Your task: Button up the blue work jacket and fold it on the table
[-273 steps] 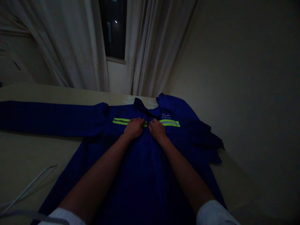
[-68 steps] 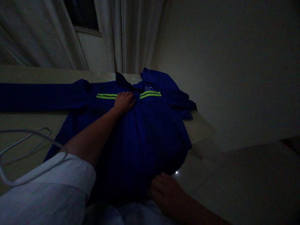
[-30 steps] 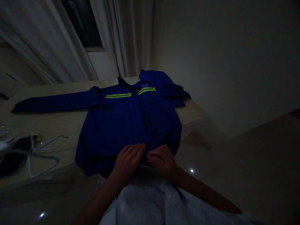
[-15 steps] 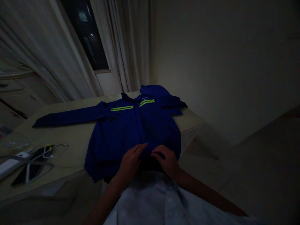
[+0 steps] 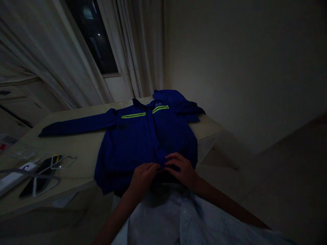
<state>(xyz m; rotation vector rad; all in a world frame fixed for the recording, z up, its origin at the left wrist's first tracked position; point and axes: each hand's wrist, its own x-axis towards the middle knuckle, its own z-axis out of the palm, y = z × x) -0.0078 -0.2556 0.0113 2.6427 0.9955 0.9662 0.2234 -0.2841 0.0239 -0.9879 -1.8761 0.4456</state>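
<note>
A dark blue jacket [image 5: 127, 143] with yellow-green stripes across the chest lies front up, its collar toward the window. One sleeve stretches out to the left; the other is bunched at the right. At the lower end of the front opening, my left hand [image 5: 144, 175] has its fingers pressed together on the hem. My right hand [image 5: 182, 170] is curled close beside it, thumb and fingers pinching the hem from the other side. The fingertips nearly meet, and dim light hides exactly what bit of cloth lies between them.
The jacket lies on a pale table [image 5: 79, 149], its hem hanging over the near edge. To the left are a white power strip [image 5: 17, 177], a dark phone [image 5: 41, 177] and looped white cables [image 5: 55, 183]. Behind stand curtains [image 5: 145, 44] and a wall [image 5: 230, 68].
My left hand's fingertips have lowered and moved closer to my right hand's at the hem. The right fingers have lifted slightly. The jacket lies much as before.
</note>
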